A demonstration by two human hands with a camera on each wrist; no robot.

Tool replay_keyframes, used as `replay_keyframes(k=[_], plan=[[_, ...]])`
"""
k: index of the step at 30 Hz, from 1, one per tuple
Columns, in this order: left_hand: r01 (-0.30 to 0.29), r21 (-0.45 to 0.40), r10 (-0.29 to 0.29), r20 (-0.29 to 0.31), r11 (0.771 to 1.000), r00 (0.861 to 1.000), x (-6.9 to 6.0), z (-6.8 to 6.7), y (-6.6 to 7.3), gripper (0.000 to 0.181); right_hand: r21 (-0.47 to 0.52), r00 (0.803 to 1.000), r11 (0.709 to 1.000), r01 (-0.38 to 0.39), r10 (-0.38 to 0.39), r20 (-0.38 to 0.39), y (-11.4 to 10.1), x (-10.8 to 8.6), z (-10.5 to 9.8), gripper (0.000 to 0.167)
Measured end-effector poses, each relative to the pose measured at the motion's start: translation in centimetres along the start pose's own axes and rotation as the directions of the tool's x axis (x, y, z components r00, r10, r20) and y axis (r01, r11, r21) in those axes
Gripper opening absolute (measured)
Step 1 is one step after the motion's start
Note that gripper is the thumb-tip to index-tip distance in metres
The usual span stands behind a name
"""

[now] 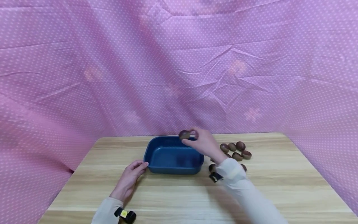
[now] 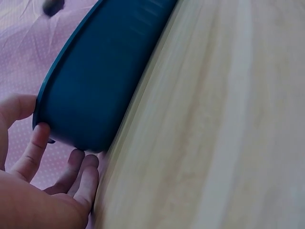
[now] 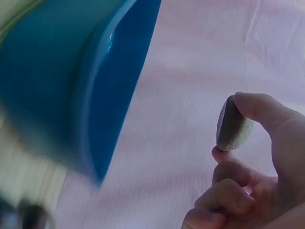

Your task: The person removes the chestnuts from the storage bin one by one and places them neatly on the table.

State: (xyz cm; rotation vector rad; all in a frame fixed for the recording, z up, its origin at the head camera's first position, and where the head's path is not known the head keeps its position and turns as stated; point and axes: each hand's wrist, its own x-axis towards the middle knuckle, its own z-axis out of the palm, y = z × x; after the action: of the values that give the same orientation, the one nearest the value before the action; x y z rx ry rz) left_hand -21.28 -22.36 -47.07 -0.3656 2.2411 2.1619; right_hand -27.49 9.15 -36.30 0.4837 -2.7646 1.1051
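Note:
A dark blue rectangular plastic basin sits on the table. At its near left corner my left hand holds the rim between thumb and fingers; in the left wrist view the other fingers lie beside its outer wall. Over the basin's far right part, my right hand pinches a brown half-round piece that looks like half a fruit. The right wrist view shows that piece between thumb and index finger, with one flat face and a rounded, dull skin. The remaining fingers are curled. No pieces show inside the basin.
Several similar brown pieces lie on the wooden table right of the basin, some hidden behind the right forearm. A pink dotted cloth hangs behind the table and along both sides. Dark wrist cameras are strapped on.

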Motion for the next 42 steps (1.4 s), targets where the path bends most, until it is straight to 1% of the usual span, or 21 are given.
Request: replay_keyframes(k=[2, 6, 9, 12, 15, 20, 25, 28, 32, 38, 41, 42], plan=[[0.003, 0.01, -0.003, 0.006, 1.0, 1.0, 0.1, 0.1, 0.0, 0.019, 0.008, 1.0, 1.0, -0.018, 0.018, -0.02, 1.7, -1.1, -1.8, 0.05], [0.015, 0.02, -0.015, 0.01, 1.0, 1.0, 0.1, 0.2, 0.1, 0.022, -0.009, 0.997, 0.998, -0.057, 0.056, -0.058, 5.6, -3.3, -5.0, 0.053], [0.016, 0.022, -0.017, 0.014, 1.0, 1.0, 0.2, 0.2, 0.2, 0.023, -0.057, 0.993, 0.994, -0.091, 0.086, -0.086, 8.4, -5.3, -7.2, 0.056], [0.005, 0.018, -0.005, 0.013, 1.0, 1.0, 0.3, 0.1, 0.2, 0.022, -0.101, 0.989, 0.987, -0.127, 0.118, -0.091, 10.9, -7.2, -8.8, 0.06], [-0.01, 0.013, 0.01, 0.01, 1.0, 1.0, 0.3, -0.1, 0.3, 0.019, -0.137, 0.986, 0.978, -0.157, 0.148, -0.079, 13.3, -8.9, -9.6, 0.064], [-0.012, 0.013, 0.012, 0.002, 1.0, 1.0, 0.3, -0.3, 0.3, 0.019, -0.181, 0.98, 0.964, -0.196, 0.19, -0.054, 16.3, -10.6, -9.6, 0.06], [-0.012, 0.009, 0.012, 0.003, 1.0, 1.0, 0.3, -0.3, 0.0, 0.019, -0.182, 0.976, 0.959, -0.215, 0.217, -0.008, 17.9, -11.2, -9.3, 0.056], [-0.019, 0.009, 0.019, 0.014, 1.0, 1.0, 0.3, -0.3, -0.1, 0.019, -0.178, 0.974, 0.96, -0.214, 0.223, 0.031, 18.6, -11.6, -9.1, 0.055], [-0.018, 0.013, 0.018, 0.013, 1.0, 1.0, 0.4, -0.3, -0.1, 0.021, -0.18, 0.972, 0.96, -0.212, 0.226, 0.06, 19.2, -11.9, -9.1, 0.055], [-0.003, 0.023, 0.003, 0.009, 1.0, 1.0, 0.4, -0.4, -0.1, 0.02, -0.153, 0.961, 0.961, -0.229, 0.249, 0.124, 19.6, -12.0, -8.7, 0.053], [0.01, 0.048, -0.011, 0.014, 0.999, 1.0, 0.2, -0.6, -0.2, 0.025, -0.166, 0.956, 0.957, -0.239, 0.262, 0.132, 19.5, -12.1, -8.6, 0.055], [0.014, 0.058, -0.015, 0.015, 0.998, 1.0, 0.0, -0.7, -0.2, 0.027, -0.171, 0.958, 0.957, -0.234, 0.257, 0.13, 19.3, -12.3, -8.6, 0.056]])
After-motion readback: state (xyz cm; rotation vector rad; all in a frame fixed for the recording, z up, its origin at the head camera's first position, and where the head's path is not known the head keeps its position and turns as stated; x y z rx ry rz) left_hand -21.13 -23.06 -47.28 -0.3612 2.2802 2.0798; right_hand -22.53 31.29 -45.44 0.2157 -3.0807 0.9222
